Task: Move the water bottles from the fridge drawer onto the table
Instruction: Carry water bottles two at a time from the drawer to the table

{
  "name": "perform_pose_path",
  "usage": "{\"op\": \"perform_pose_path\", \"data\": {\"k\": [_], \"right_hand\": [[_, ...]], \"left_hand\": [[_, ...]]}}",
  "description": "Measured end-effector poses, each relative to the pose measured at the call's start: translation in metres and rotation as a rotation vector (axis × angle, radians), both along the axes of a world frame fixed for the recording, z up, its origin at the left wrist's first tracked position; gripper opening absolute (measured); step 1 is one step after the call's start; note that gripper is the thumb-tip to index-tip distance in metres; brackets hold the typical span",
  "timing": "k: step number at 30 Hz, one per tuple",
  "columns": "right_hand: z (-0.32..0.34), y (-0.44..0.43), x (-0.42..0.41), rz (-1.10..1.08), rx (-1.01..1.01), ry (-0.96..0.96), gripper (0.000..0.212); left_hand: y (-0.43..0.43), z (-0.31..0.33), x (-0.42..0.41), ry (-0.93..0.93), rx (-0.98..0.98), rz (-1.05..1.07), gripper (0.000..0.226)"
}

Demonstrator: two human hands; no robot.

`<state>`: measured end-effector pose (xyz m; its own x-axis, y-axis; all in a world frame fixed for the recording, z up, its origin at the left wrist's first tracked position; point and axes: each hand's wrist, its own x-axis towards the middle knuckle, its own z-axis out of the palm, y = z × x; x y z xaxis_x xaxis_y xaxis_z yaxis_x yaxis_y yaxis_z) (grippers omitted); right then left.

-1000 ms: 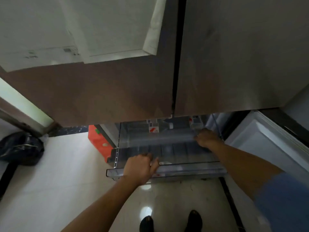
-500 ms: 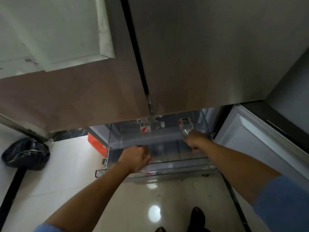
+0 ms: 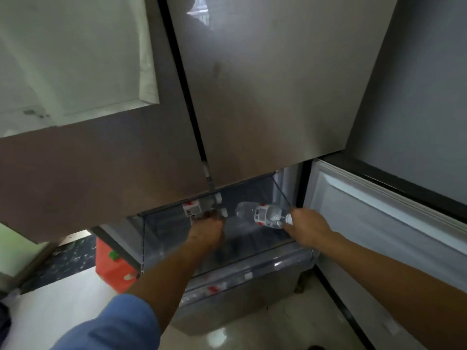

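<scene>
Fridge drawer (image 3: pixel 161 231), bottle (image 3: pixel 260 213) sideways, cap (image 3: pixel 288 219) rightward

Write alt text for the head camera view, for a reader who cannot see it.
A person's right hand holds a clear water bottle by its neck, lying sideways over an open fridge drawer. The left hand reaches a second bottle at the drawer's back, but blur hides whether it grips the bottle.
</scene>
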<state>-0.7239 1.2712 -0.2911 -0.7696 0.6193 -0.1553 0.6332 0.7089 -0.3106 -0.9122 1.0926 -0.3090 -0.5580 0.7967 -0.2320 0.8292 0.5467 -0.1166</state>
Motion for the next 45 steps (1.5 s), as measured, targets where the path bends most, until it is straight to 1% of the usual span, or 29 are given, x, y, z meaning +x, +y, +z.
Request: {"op": "perform_pose_path", "data": {"k": [2, 5, 8, 10, 14, 17, 21, 22, 23, 24, 25, 27, 29, 32, 34, 39, 45], "right_hand": [[-0.005, 0.002, 0.004, -0.012, -0.025, 0.076, 0.029], [-0.013, 0.004, 0.003, -0.021, -0.034, 0.106, 0.027], [-0.019, 0.009, 0.000, -0.003, -0.003, 0.111, 0.026], [-0.023, 0.013, -0.001, 0.005, 0.005, 0.134, 0.026], [-0.026, 0.014, 0.000, 0.018, 0.034, 0.158, 0.026], [-0.024, 0.013, 0.001, 0.026, 0.023, 0.145, 0.030], [-0.014, 0.008, 0.004, 0.058, -0.018, 0.180, 0.031], [-0.010, 0.005, 0.005, 0.064, -0.021, 0.201, 0.032], [-0.007, 0.003, 0.006, 0.062, -0.017, 0.222, 0.034], [-0.002, -0.001, 0.007, 0.057, -0.004, 0.239, 0.035], [0.003, -0.005, 0.007, 0.054, 0.017, 0.254, 0.034], [0.013, -0.014, 0.005, 0.065, 0.052, 0.278, 0.033], [0.024, -0.024, 0.001, 0.084, 0.068, 0.298, 0.031], [0.039, -0.038, -0.003, 0.113, 0.072, 0.289, 0.027], [0.048, -0.046, -0.004, 0.126, 0.103, 0.262, 0.026], [0.068, -0.066, 0.000, 0.138, 0.145, 0.276, 0.027], [0.100, -0.083, 0.007, 0.214, 0.250, 0.323, 0.026]], "left_hand": [[0.013, -0.015, -0.012, 0.076, 0.043, 0.022, 0.047], [0.034, -0.035, -0.036, 0.169, 0.098, 0.046, 0.051], [0.054, -0.045, -0.054, 0.155, 0.216, 0.133, 0.044], [0.063, -0.047, -0.052, 0.193, 0.228, 0.112, 0.040], [0.065, -0.045, -0.043, 0.207, 0.211, 0.063, 0.034], [0.057, -0.036, -0.035, 0.200, 0.131, 0.041, 0.033], [0.037, -0.022, -0.013, 0.341, 0.022, -0.095, 0.023], [0.031, -0.017, -0.005, 0.357, -0.030, -0.104, 0.023], [0.024, -0.017, 0.000, 0.371, -0.073, -0.125, 0.029], [0.016, -0.014, 0.003, 0.350, -0.116, -0.142, 0.034], [0.006, -0.006, 0.006, 0.319, -0.120, -0.158, 0.039], [-0.015, 0.009, 0.007, 0.330, -0.063, -0.163, 0.046], [-0.036, 0.030, 0.009, 0.282, -0.038, -0.111, 0.047], [-0.061, 0.052, 0.009, 0.200, 0.022, -0.131, 0.042], [-0.075, 0.063, 0.008, 0.158, 0.063, -0.106, 0.040], [-0.104, 0.096, 0.008, 0.097, 0.283, 0.012, 0.024], [-0.128, 0.115, 0.047, 0.076, 0.206, -0.035, 0.032]]}}
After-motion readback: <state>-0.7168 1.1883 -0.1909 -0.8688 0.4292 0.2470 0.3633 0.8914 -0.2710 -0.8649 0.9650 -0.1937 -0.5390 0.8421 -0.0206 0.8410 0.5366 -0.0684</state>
